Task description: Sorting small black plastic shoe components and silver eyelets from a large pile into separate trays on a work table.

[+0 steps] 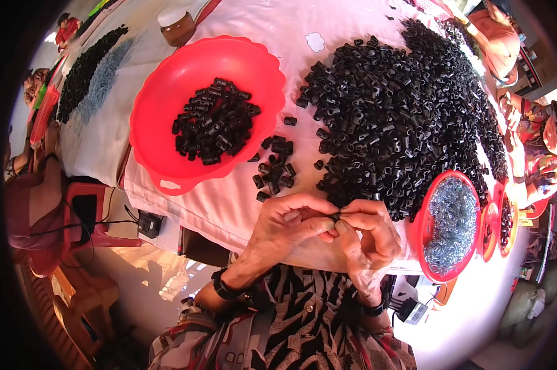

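My left hand (pixel 295 223) and my right hand (pixel 369 237) meet at the table's near edge, thumbs and forefingers pinched together. Between the fingertips is a small black plastic part (pixel 335 216), mostly hidden by the fingers. Just beyond my hands spreads a large heap of small black tubular plastic parts (pixel 377 117). A little group of the same parts (pixel 277 165) lies apart, beyond my left hand. To the left of that, a red scalloped plastic basin (pixel 152 117) holds a pile of black parts (pixel 213 123).
Right of my right hand stands a red-rimmed tray (pixel 421 246) of clear bluish small pieces (pixel 451 225). Smaller red trays (pixel 490 231) sit beside it. A brown jar with a white lid (pixel 176 28) stands at the far left. Other people (pixel 534 132) sit along the right side.
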Available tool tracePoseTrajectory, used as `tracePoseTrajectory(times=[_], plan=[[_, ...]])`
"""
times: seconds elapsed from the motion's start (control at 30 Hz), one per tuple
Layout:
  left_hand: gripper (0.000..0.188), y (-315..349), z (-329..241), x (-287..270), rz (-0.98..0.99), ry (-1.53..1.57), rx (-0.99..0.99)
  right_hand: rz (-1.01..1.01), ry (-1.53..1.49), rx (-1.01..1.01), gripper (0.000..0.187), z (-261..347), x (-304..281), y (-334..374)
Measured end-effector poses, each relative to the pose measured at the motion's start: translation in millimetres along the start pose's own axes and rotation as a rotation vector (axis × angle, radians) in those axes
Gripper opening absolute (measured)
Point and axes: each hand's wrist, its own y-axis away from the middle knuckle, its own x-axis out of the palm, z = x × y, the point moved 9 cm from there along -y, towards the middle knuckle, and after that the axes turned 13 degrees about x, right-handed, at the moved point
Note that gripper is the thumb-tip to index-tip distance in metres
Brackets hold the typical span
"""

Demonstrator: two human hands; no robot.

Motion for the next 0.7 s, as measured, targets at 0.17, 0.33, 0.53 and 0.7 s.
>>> tracePoseTrajectory(times=[0.17, 0.33, 0.53, 0.7], plan=[[0.021, 0.8, -7.3, -10.1, 0.002, -0.043, 0.079, 0.078, 0.085, 0.032, 0.014, 14.4, -3.5, -10.0], [0.023, -0.5, -20.0, -28.0, -0.15, -0.14, 0.18, -0.027, 0.431, -0.094, 0.015, 30.6, -0.4, -31.9], [0.022, 0.3, -19.8, -36.0, -0.211, 0.067, 0.245, 0.081, 0.782, -0.387, 0.023, 29.8, 55.5, -51.4], [0.023, 0.8, -16.2, -35.4, -0.183, 0.139, 0.214, 0.166, 0.913, -0.394, 0.025, 20.1, 72.8, -56.0]])
